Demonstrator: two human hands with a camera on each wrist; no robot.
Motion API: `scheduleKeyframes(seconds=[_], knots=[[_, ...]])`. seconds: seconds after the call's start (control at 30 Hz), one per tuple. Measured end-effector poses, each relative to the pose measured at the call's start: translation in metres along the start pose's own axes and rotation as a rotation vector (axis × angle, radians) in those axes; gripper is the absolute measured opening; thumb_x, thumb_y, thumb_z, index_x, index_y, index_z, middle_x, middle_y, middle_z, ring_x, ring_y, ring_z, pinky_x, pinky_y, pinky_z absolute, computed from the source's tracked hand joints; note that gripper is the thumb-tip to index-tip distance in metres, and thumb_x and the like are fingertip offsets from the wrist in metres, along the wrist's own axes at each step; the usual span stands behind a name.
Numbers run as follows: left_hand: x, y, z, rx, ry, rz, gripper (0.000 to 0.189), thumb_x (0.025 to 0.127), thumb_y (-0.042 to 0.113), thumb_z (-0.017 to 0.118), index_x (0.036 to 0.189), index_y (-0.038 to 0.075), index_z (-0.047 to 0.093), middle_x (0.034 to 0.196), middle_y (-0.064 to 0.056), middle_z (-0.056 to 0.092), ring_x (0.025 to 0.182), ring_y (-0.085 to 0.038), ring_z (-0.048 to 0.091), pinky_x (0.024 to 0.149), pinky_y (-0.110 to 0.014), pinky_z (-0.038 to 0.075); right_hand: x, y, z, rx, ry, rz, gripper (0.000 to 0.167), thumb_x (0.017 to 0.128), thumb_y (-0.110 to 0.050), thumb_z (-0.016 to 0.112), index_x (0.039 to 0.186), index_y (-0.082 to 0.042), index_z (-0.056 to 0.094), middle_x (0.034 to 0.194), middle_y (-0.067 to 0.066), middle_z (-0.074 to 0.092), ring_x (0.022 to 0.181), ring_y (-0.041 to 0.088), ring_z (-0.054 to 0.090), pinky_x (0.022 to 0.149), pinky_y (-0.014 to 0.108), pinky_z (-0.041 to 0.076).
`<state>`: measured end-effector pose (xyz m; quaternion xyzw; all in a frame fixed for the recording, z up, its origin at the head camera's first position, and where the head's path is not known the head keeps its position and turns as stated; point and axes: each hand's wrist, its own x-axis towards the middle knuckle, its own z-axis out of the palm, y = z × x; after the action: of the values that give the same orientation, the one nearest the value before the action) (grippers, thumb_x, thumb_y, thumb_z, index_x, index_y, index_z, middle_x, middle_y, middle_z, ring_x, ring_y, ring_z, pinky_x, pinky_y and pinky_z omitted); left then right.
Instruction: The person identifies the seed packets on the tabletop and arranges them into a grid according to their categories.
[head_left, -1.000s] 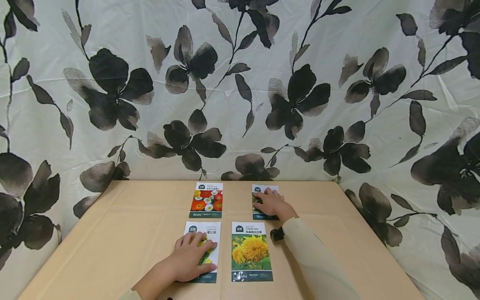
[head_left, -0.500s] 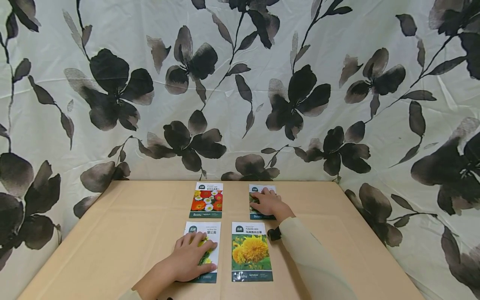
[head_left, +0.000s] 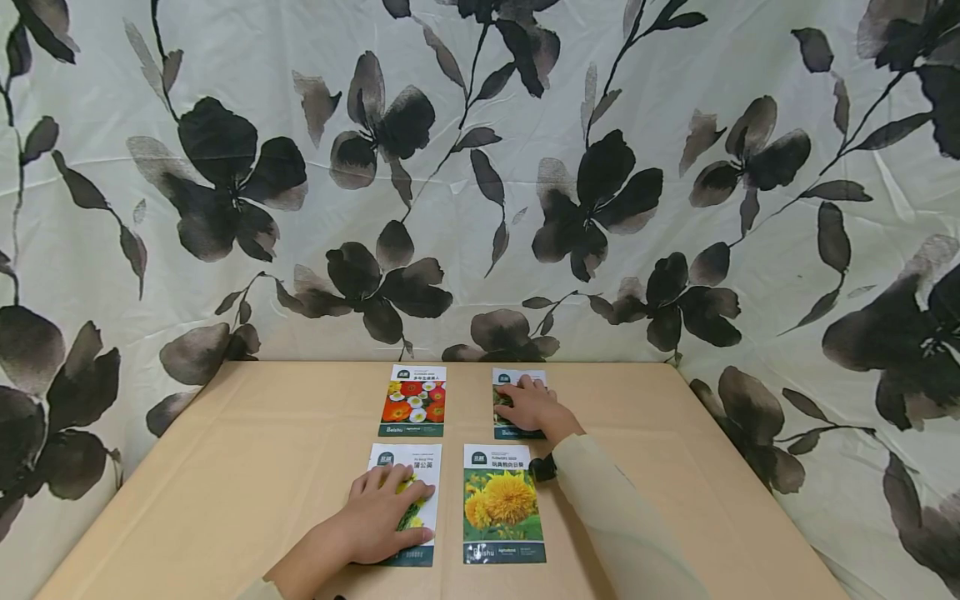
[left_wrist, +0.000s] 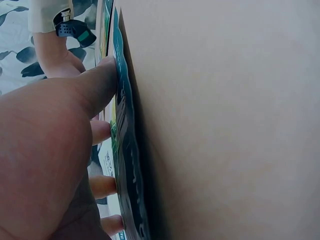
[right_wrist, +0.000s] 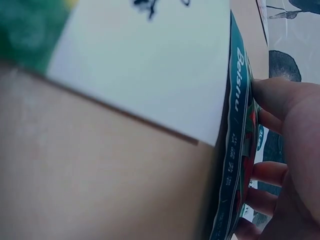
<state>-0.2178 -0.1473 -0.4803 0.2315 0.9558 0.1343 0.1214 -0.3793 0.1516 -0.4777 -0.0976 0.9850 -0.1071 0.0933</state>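
Fingers spread, my left hand (head_left: pixel 384 518) rests on the front-left flower seed packet (head_left: pixel 426 547), covering much of its picture. In the left wrist view the thumb and fingertips touch the face of that packet (left_wrist: pixel 131 150), whose lower edge bows a little off the table. My right hand (head_left: pixel 534 405) lies on the back-right seed packet (head_left: pixel 517 433), hiding most of it. The right wrist view shows fingers (right_wrist: pixel 270 172) spread across that packet (right_wrist: pixel 235 135), with red and green in its picture. Neither hand visibly grips a packet.
A sunflower seed packet (head_left: pixel 501 504) lies at front right, close under the right wrist. Behind the left hand is a packet with red and white flowers (head_left: pixel 412 402). The tan table (head_left: pixel 225 483) ends at a floral curtain (head_left: pixel 480 208).
My right hand has slid the back-right seed packet a short way left across the table, toward the red-and-white flower packet. The left hand and the other packets stay in place.
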Motion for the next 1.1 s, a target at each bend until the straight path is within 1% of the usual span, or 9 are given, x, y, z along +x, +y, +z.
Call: scheduleKeyframes(seconds=[0.2,0.33,0.53,0.73,1.1], knots=[[0.0,0.001,0.0,-0.004,0.001,-0.001,0.066,0.086,0.067,0.068,0.141,0.031,0.06,0.153,-0.013,0.046,0.14,-0.045,0.035,0.111,-0.076,0.025,0.002,-0.003,0.001,-0.001,0.003,-0.004,0.053,0.103,-0.053,0.052,0.153,-0.033,0.048,0.154,0.014,0.041,0.134,0.036,0.041,0.11,0.063,0.033],[0.0,0.001,-0.001,-0.006,-0.001,0.001,0.066,0.086,0.067,0.068,0.141,0.031,0.06,0.153,-0.013,0.046,0.14,-0.045,0.035,0.111,-0.076,0.025,0.003,-0.004,0.002,-0.017,0.004,-0.003,0.054,0.103,-0.054,0.052,0.153,-0.034,0.048,0.154,0.013,0.041,0.133,0.035,0.041,0.109,0.062,0.034],[0.0,0.001,-0.001,-0.002,-0.004,0.0,0.066,0.087,0.067,0.067,0.141,0.03,0.06,0.153,-0.013,0.046,0.14,-0.045,0.035,0.111,-0.076,0.025,0.002,-0.007,0.001,-0.011,0.001,-0.009,0.054,0.104,-0.053,0.052,0.153,-0.033,0.047,0.154,0.013,0.042,0.131,0.035,0.042,0.109,0.062,0.035],[0.0,0.001,-0.001,-0.007,-0.004,-0.002,0.066,0.087,0.067,0.067,0.141,0.031,0.06,0.153,-0.013,0.045,0.141,-0.045,0.035,0.111,-0.076,0.025,0.004,-0.009,0.001,-0.006,0.009,-0.016,0.053,0.103,-0.052,0.053,0.152,-0.033,0.049,0.154,0.013,0.042,0.134,0.036,0.041,0.109,0.063,0.035],[0.0,0.001,-0.001,0.003,0.005,0.003,0.066,0.087,0.067,0.067,0.141,0.031,0.06,0.152,-0.013,0.046,0.139,-0.044,0.036,0.11,-0.076,0.027,0.007,-0.012,0.004,-0.019,0.013,-0.001,0.054,0.103,-0.054,0.053,0.153,-0.034,0.048,0.156,0.013,0.041,0.136,0.036,0.04,0.113,0.062,0.033]])
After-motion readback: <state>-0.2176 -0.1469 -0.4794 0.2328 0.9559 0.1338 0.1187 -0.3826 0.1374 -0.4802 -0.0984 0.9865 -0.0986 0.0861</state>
